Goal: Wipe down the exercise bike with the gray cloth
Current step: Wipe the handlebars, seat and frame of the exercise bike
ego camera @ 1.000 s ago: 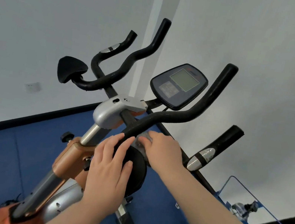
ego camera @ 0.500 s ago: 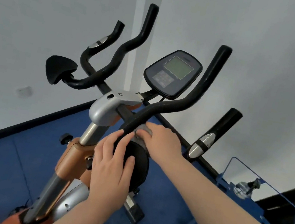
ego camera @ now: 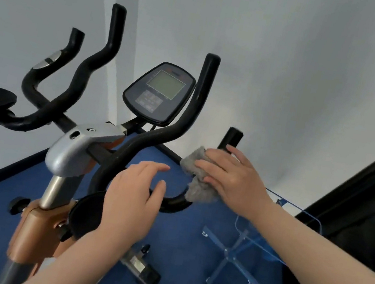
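The step in hand looks like the wiping of the handlebar's right-hand side. The right hand (ego camera: 230, 174) presses the gray cloth (ego camera: 196, 180) around the short right grip (ego camera: 228, 141) of the exercise bike (ego camera: 75, 153), fingers curled over the bunched fabric so that it wraps the bar where it rises from the low bend. The left hand (ego camera: 133, 197) lies loosely over that bend of the black handlebar (ego camera: 135, 153) and the round black pad (ego camera: 84, 216) below it, fingers relaxed and slightly spread, gripping nothing firmly; it seems to steady the frame.

The next move, as I judge it, calls for sliding the cloth up the short grip to its flat end, keeping the fabric closed round the tube, then shifting to the tall horn and the console (ego camera: 160, 92).

The bars are matte black foam or rubber, tubular and curving in 2 pairs of horns. The console is a rounded dark shell with a dull greenish screen. The stem clamp (ego camera: 73, 147) is smooth silver metal; the housing beneath is glossy orange-brown. The cloth is thick, nubbly and crumpled. The floor (ego camera: 187, 253) is short blue carpet.
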The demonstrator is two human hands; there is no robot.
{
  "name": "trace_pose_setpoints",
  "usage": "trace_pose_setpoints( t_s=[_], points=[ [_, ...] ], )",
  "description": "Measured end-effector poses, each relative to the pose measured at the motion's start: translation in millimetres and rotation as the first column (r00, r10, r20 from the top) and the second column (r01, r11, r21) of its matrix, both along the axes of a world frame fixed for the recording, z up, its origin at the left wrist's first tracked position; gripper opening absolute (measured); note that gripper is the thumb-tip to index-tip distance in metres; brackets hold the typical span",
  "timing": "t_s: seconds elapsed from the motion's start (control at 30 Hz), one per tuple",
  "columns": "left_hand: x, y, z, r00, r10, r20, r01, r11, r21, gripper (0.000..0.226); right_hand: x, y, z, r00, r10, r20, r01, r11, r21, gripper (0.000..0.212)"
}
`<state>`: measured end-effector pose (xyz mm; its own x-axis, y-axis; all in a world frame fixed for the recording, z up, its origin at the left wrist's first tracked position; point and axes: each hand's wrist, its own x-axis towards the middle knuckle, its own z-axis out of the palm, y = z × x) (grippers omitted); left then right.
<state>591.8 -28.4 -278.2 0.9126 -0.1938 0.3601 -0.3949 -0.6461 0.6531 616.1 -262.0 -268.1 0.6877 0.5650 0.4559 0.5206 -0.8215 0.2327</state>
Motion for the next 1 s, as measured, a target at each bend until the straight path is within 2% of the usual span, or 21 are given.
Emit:
trace_pose_setpoints(
  t_s=[0.1, 0.17, 0.2, 0.33, 0.43, 0.53, 0.6, 0.7, 0.77, 0.83, 0.93, 1.0],
  points=[
    [0.9, -0.5, -2.0, 0.999, 0.034, -0.014, -0.034, 0.999, 0.029, 0.021, -1.1, 6.7, -13.5, 0.993, -0.095, 0.068, 0.077, 0.97, 0.229, 0.028],
    [1.7, -0.8, -2.7, 0.999, 0.046, -0.019, -0.045, 0.998, 0.052, 0.019, -10.2, 30.5, -38.0, 0.996, -0.05, 0.069, 0.02, 0.925, 0.379, 0.025],
    [2.2, -0.9, -3.1, 0.999, 0.051, -0.015, -0.05, 0.997, 0.058, 0.018, -14.0, 40.5, -50.3, 0.996, 0.006, 0.088, -0.04, 0.917, 0.396, 0.024],
    [2.5, 0.1, -5.0, 0.999, 0.048, -0.014, -0.047, 0.997, 0.062, 0.016, 7.6, 27.5, -49.1, 0.955, 0.22, 0.198, -0.253, 0.955, 0.158, 0.031],
    [2.2, 0.8, -5.5, 0.998, 0.057, -0.027, -0.056, 0.997, 0.055, 0.016, 38.7, -0.9, -22.1, 0.925, 0.283, 0.254, -0.308, 0.949, 0.064, 0.044],
    [2.1, 0.4, -5.5, 0.997, 0.066, -0.029, -0.065, 0.997, 0.049, 0.016, 66.4, -29.1, 9.4, 0.89, 0.327, 0.318, -0.291, 0.944, -0.156, 0.04],
    [1.9, 0.7, -6.3, 0.998, 0.064, -0.03, -0.063, 0.997, 0.048, 0.016, 78.9, -39.3, 28.7, 0.852, 0.4, 0.337, -0.302, 0.902, -0.308, 0.033],
    [2.3, 1.2, -7.1, 0.997, 0.075, -0.031, -0.074, 0.996, 0.042, 0.016, 88.6, -42.0, 43.8, 0.842, 0.464, 0.276, -0.367, 0.867, -0.336, 0.028],
    [2.1, 0.4, -7.6, 0.996, 0.08, -0.028, -0.079, 0.996, 0.042, 0.015, 88.2, -41.5, 42.7, 0.853, 0.441, 0.281, -0.368, 0.888, -0.275, 0.026],
    [2.4, -0.2, -8.0, 0.996, 0.088, -0.027, -0.087, 0.995, 0.044, 0.015, 84.9, -39.1, 37.6, 0.876, 0.356, 0.326, -0.325, 0.934, -0.148, 0.023],
    [2.1, -0.7, -7.8, 0.995, 0.092, -0.022, -0.091, 0.994, 0.056, 0.015, 77.6, -30.2, 24.0, 0.918, 0.144, 0.37, -0.218, 0.961, 0.168, 0.021],
    [1.8, -0.8, -6.9, 0.995, 0.095, -0.027, -0.093, 0.994, 0.056, 0.015, 71.9, -21.0, 14.5, 0.941, -0.03, 0.338, -0.126, 0.895, 0.429, 0.024]
  ],
)
